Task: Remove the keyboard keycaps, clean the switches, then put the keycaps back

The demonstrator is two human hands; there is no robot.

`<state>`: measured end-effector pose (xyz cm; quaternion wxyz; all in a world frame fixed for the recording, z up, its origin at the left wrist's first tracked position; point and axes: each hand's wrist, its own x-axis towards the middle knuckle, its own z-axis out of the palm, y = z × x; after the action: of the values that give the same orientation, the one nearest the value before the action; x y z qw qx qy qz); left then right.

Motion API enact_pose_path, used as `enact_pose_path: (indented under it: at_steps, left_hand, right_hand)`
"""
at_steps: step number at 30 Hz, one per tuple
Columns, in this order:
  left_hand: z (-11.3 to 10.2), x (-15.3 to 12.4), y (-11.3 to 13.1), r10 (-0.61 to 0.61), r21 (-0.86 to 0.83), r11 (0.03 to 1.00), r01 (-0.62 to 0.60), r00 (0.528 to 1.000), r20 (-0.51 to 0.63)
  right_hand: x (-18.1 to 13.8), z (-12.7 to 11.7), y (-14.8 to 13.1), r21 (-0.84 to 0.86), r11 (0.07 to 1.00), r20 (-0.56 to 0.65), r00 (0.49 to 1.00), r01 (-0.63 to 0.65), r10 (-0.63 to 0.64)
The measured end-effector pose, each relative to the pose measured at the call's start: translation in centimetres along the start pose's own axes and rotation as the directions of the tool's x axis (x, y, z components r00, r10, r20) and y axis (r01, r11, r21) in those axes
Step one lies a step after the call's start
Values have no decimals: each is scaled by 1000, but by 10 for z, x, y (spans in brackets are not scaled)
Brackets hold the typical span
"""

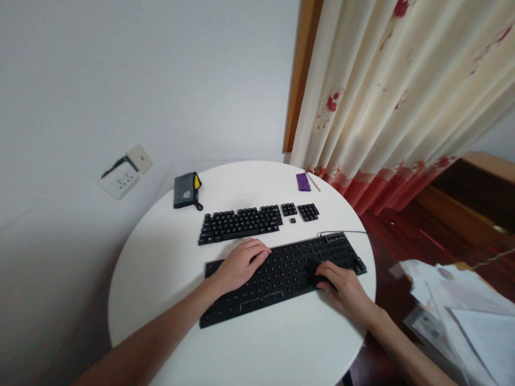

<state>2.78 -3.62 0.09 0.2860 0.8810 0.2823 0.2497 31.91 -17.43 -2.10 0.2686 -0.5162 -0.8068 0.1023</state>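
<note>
A black keyboard frame (281,279) with its keycaps off lies slanted on the round white table (169,268). The loose black keycaps (241,222) are laid out in keyboard order just beyond it, with smaller groups (308,212) to their right. My left hand (240,264) rests on the frame's left half, fingers stretched loosely over the upper edge. My right hand (340,287) sits on the frame's right half with fingers and thumb curled together in a pinch. What they pinch is hidden.
A grey pouch (185,191) with a yellow tab lies at the table's back left. A purple object (303,182) and a thin stick (313,182) lie at the back right. The keyboard's cable (346,232) runs off right. Curtains hang behind; papers (462,311) are piled at right.
</note>
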Motion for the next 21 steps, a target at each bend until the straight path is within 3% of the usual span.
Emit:
enact_pose_path:
  at_steps: [4, 8, 15, 21]
  left_hand:
    - [0, 0, -2, 21, 10, 1000, -21, 1000, 6]
    - [0, 0, -2, 20, 21, 1000, -20, 1000, 10]
    - [0, 0, -1, 18, 36, 999, -19, 1000, 22]
    - [0, -1, -1, 40, 42, 998, -41, 999, 21]
  right_hand:
    - [6, -2, 3, 108, 994, -108, 993, -29, 41]
    - [36, -7, -1, 111, 990, -144, 985, -83, 98]
    - [127, 6, 4, -173, 938, -14, 953, -301, 303]
    - [155, 28, 12, -313, 883, 94, 914, -349, 395]
